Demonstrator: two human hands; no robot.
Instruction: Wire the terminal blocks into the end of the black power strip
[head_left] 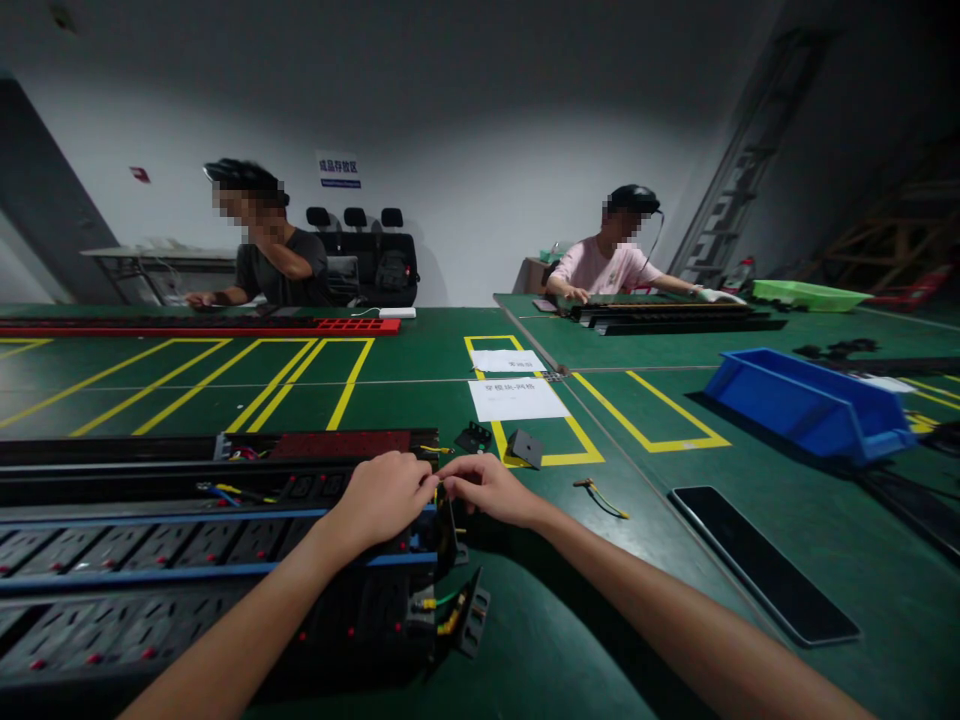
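Hands half-curled, left hand (pixel 386 500) and right hand (pixel 491 490) met, hold unclear, at the end of a blue-edged black socket strip (pixel 161 546); 2 black pieces (pixel 525 449) lay beyond, 1 blue plastic bin (pixel 780 412) rightward.

Two forearms are left bare — the left forearm (pixel 274 600) and the right forearm (pixel 652 595) are both uncovered from the wrist to where they are cut off by the border of the view. Each is smoothly outlined, shown broadest near that border and narrowed evenly toward the wrist. The left hand (pixel 386 495) is bare, its back and rounded knuckles exposed. The right hand (pixel 495 490) is likewise ungloved — its fingertips are too small to be made out clearly.
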